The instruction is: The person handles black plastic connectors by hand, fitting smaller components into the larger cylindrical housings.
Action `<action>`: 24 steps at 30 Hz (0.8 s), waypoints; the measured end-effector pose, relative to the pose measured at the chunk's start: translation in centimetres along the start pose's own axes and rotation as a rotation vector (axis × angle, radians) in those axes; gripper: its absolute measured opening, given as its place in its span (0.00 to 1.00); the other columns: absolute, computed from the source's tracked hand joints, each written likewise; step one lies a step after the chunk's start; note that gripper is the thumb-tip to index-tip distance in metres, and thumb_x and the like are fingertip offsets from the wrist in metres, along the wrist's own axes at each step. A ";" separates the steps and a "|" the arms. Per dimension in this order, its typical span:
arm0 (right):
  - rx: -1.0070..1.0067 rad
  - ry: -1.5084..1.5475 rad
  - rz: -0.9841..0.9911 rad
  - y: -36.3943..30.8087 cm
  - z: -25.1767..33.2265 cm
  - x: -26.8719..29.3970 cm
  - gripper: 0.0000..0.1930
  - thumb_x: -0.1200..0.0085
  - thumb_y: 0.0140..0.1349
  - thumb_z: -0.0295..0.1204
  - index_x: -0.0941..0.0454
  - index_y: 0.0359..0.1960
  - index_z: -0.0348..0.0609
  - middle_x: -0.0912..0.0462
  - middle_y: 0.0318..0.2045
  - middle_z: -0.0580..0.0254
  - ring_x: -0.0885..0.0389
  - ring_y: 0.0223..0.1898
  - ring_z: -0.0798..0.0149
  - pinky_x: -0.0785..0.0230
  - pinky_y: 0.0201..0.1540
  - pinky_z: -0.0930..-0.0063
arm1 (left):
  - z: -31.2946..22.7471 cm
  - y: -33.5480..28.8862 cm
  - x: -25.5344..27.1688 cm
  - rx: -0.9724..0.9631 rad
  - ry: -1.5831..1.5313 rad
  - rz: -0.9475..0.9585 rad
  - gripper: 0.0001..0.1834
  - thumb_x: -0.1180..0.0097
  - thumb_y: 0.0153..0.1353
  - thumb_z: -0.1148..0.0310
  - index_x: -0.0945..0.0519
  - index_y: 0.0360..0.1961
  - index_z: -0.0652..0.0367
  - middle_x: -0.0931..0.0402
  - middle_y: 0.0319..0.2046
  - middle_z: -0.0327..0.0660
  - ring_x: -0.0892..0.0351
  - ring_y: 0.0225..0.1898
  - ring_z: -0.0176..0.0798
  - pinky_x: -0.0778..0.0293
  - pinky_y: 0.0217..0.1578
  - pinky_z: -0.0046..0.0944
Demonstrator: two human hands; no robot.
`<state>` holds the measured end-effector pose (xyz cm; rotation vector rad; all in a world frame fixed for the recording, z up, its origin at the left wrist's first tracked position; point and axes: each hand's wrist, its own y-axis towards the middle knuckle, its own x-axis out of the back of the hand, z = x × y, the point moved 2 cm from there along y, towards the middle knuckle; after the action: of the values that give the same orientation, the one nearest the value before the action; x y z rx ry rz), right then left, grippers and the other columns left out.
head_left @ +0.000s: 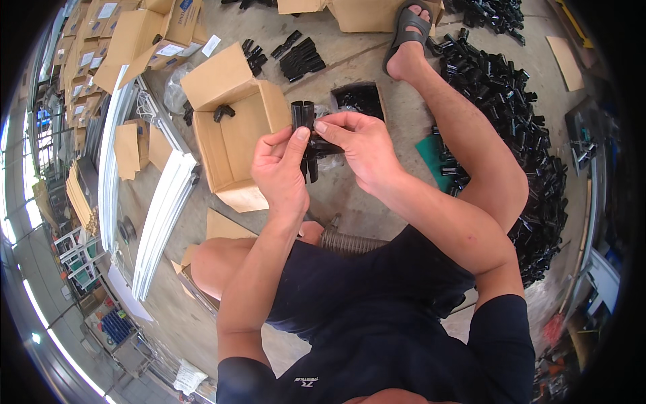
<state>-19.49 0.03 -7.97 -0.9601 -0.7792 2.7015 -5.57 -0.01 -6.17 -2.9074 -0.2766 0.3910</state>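
Note:
In front of me, over the concrete floor, I hold a black pipe joint fitting (pixel 303 113) with short tubular arms. My left hand (pixel 281 165) is closed on it, thumb laid along its near side. My right hand (pixel 367 148) is closed in a pinch at the fitting's right side. Whatever lies between those fingertips is too small to make out. Just beyond my right hand stands a small dark-walled box (pixel 383 108) of small black parts (pixel 360 99). Left of my left hand is an open cardboard box (pixel 232 158) with a black joint (pixel 223 112) inside.
A large heap of black fittings (pixel 505 155) spreads beside my right leg, near a green sheet (pixel 433 161). Several fittings lie in rows (pixel 303 60) beyond the boxes. White metal profiles (pixel 165 219) and stacked cartons (pixel 84 74) are at left. A coiled spring-like part (pixel 353 242) lies below my hands.

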 end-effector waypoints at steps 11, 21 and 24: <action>0.088 -0.152 0.039 -0.2 0.1 -0.1 0.08 0.34 0.63 0.25 0.15 0.39 0.31 0.14 0.34 0.61 0.21 0.33 0.74 0.30 0.35 0.77 | -0.7 -0.2 0.1 -0.006 0.012 0.003 0.10 0.35 0.65 0.81 0.23 0.44 0.68 0.14 0.42 0.50 0.16 0.42 0.32 0.21 0.46 0.30; 0.420 -0.704 0.196 0.0 2.8 0.0 0.11 0.37 0.64 0.32 0.14 0.34 0.33 0.16 0.26 0.59 0.24 0.25 0.73 0.32 0.28 0.73 | -1.4 0.0 0.2 -0.048 0.019 0.001 0.10 0.35 0.64 0.80 0.23 0.44 0.69 0.14 0.41 0.49 0.16 0.41 0.32 0.21 0.46 0.30; 0.216 -0.520 0.226 0.7 2.1 0.1 0.11 0.37 0.63 0.32 0.15 0.35 0.33 0.15 0.28 0.59 0.21 0.27 0.68 0.30 0.31 0.70 | -1.8 0.0 0.0 -0.030 0.045 0.005 0.10 0.34 0.64 0.80 0.22 0.44 0.68 0.14 0.41 0.49 0.16 0.41 0.32 0.21 0.45 0.30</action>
<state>-20.93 -1.39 -6.99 -0.3100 -0.4525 3.1997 -5.09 -0.28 -4.49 -2.9420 -0.2708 0.3240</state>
